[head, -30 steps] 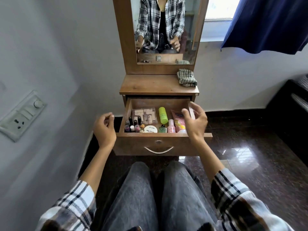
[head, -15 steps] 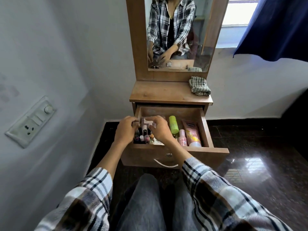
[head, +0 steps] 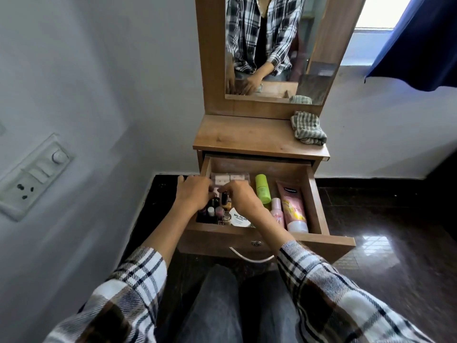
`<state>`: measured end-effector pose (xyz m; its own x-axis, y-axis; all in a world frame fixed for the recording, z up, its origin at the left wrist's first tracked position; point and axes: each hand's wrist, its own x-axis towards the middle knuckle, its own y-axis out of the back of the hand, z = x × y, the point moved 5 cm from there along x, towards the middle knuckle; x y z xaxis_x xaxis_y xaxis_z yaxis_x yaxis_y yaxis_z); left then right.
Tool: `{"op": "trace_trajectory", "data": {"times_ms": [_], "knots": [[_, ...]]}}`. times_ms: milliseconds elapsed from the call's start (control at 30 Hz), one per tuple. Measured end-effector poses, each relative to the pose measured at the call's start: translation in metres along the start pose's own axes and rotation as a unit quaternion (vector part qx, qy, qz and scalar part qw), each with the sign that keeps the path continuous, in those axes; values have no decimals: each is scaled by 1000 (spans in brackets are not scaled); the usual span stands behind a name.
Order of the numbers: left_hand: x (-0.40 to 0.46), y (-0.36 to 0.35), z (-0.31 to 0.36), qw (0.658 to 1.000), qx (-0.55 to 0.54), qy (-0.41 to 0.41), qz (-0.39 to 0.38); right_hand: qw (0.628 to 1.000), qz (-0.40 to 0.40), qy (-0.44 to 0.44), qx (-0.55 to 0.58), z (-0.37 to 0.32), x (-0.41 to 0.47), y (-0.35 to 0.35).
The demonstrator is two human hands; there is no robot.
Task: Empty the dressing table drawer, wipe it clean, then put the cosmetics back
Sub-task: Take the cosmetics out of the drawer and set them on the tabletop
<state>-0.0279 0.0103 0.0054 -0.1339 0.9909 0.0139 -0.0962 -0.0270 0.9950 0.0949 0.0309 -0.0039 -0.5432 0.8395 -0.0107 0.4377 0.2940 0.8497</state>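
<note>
The wooden drawer of the dressing table is pulled open over my knees. Inside at the back left lies a clear case of pink and white cosmetics. My left hand and my right hand meet at its near edge, fingers curled onto it. Below my hands stand several small nail polish bottles and a white round tub. To the right lie a green bottle, a small pink bottle and a pink tube.
A striped grey cloth lies bunched at the right end of the table top, under the mirror. A wall with a switch panel is close on the left. Dark glossy floor lies to the right, a blue curtain above.
A second ago both hands hovered at the drawer's front corners. They have come together in the left part of the drawer and closed on the clear case. My view has moved closer.
</note>
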Motion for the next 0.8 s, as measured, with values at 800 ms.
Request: {"op": "trace_trajectory", "data": {"times_ms": [800], "knots": [[17, 39, 0, 991, -123, -41, 28, 984, 172, -4, 45, -23, 9, 49]]}}
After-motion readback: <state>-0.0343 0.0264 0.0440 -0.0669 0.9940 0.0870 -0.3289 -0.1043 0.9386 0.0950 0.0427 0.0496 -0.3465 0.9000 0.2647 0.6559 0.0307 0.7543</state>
